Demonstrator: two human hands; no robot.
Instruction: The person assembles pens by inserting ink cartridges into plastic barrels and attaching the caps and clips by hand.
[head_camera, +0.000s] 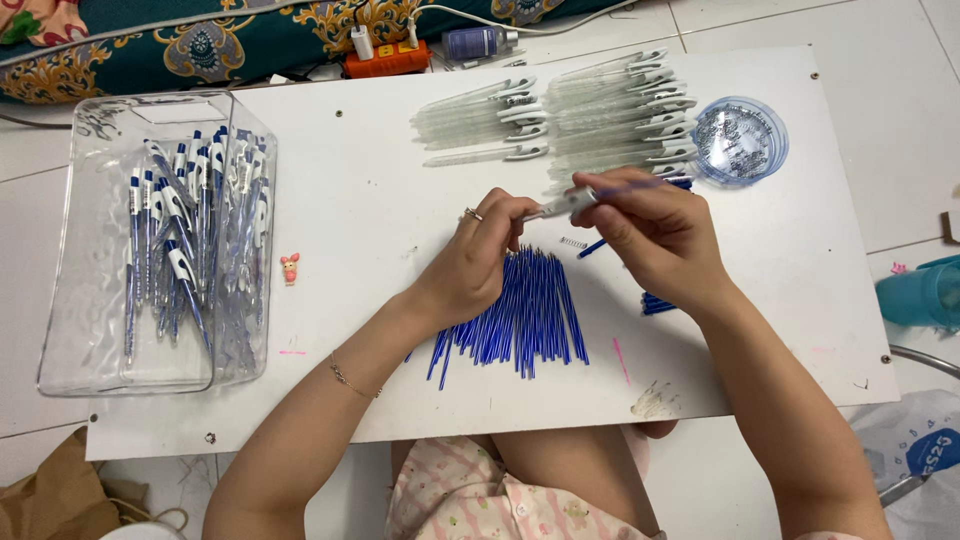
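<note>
- Our left hand (480, 255) and right hand (650, 230) pinch one clear pen barrel (565, 203) at the board's centre, fingers closed on it.
- Finished pens (185, 235) fill the left bin (90, 330).
- Many blue refills (525, 315) and empty barrels (600, 115) remain.

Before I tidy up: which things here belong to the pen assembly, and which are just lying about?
In use: pen barrel in both hands, blue refills, empty barrels, spring tub, bin of finished pens.
Lying about: pink figurine, orange power strip, teal cup.
</note>
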